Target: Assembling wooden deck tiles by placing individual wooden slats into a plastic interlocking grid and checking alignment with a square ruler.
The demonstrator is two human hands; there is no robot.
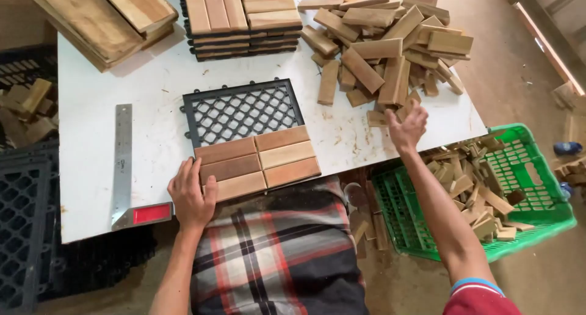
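Green crate (549, 214) holds wood offcuts (473, 190); left hand (192, 193) flat on slats (256, 162); right hand (408, 127) spread over block pile (384, 52).

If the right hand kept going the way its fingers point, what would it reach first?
Most likely the heap of loose wooden slats: the right hand points up-table into its near edge, fingertips already at the closest pieces, though contact is unclear.

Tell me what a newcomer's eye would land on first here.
First the half-filled black grid tile at the near edge of the white table, six wooden slats covering its near half, the left hand resting flat on its left corner. Next, the big heap of loose wooden blocks at the far right, the right hand reaching into it. A green crate of offcuts sits on the floor, right.
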